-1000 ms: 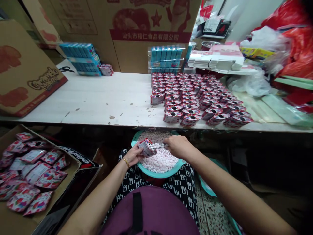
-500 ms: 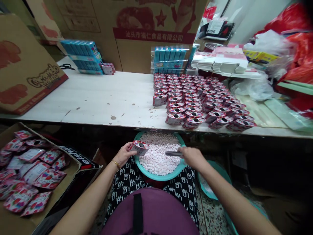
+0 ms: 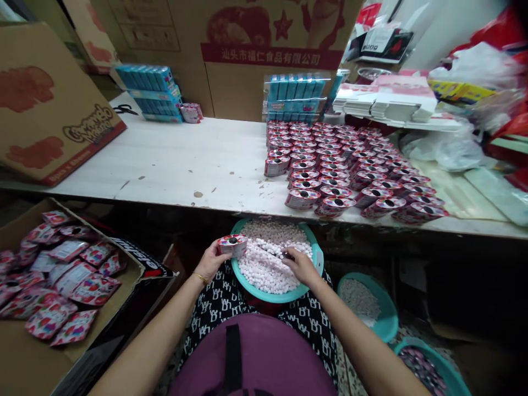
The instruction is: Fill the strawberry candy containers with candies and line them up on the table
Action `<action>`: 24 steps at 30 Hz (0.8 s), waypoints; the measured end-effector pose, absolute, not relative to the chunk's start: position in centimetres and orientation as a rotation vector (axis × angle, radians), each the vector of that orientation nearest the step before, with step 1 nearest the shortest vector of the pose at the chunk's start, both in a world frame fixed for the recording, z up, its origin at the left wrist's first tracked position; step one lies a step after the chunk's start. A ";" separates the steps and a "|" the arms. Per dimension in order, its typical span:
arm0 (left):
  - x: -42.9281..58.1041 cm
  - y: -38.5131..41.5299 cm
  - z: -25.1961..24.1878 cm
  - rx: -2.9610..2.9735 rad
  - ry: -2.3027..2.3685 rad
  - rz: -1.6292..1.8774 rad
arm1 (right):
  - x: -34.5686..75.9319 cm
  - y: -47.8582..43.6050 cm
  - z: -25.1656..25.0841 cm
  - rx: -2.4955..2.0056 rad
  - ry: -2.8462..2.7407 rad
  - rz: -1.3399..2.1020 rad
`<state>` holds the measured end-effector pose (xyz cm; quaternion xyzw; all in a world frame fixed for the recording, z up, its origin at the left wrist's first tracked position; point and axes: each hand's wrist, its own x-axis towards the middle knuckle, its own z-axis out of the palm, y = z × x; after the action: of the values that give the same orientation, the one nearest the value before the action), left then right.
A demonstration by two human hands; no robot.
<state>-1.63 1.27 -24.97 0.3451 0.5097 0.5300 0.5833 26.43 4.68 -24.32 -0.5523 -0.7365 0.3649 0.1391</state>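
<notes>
My left hand (image 3: 211, 262) is closed on a small red printed packet (image 3: 232, 245) with a dark round hole in its top, over the left rim of a teal basin (image 3: 270, 297). White pellets (image 3: 264, 269) fill the basin, which rests on my lap. My right hand (image 3: 299, 264) is over the pellets on the right side, its fingers wrapped round a scoop (image 3: 269, 250) that is mostly covered with white pellets. Many similar packets (image 3: 303, 198) stand upright in rows on the white table (image 3: 185, 165).
A cardboard box (image 3: 74, 357) of red packets is at the lower left. Teal basins (image 3: 391, 319) sit on the floor to the right. Blue packs (image 3: 154, 91), a large carton (image 3: 235, 88), flat white boxes (image 3: 404, 99) and plastic bags (image 3: 449, 146) are on the table.
My right hand has moved left and down, and the scoop, bare before, now carries pellets. My left hand still holds the packet, near the basin's left rim. The view has shifted slightly.
</notes>
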 end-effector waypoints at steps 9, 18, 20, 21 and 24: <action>1.7 2.5 -24.9 1.088 1.329 1.110 | 25.6 5.3 -13.4 -1.641 -2.777 0.510; 2.0 2.6 -24.3 1.186 1.372 1.083 | 24.1 4.9 -12.3 -1.610 -2.979 0.277; 2.0 2.7 -24.4 1.191 1.364 1.078 | 23.9 4.7 -12.3 -1.622 -2.970 0.273; 2.0 2.8 -24.6 1.188 1.358 1.080 | 23.9 4.7 -12.3 -1.634 -2.962 0.274; 1.7 2.9 -25.1 1.183 1.367 1.093 | 24.2 4.5 -12.5 -1.654 -2.931 0.287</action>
<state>1.74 2.88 -25.14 0.4876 0.5631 0.4505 0.4921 24.17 4.49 -12.53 -0.4862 -0.8618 0.0843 -0.1179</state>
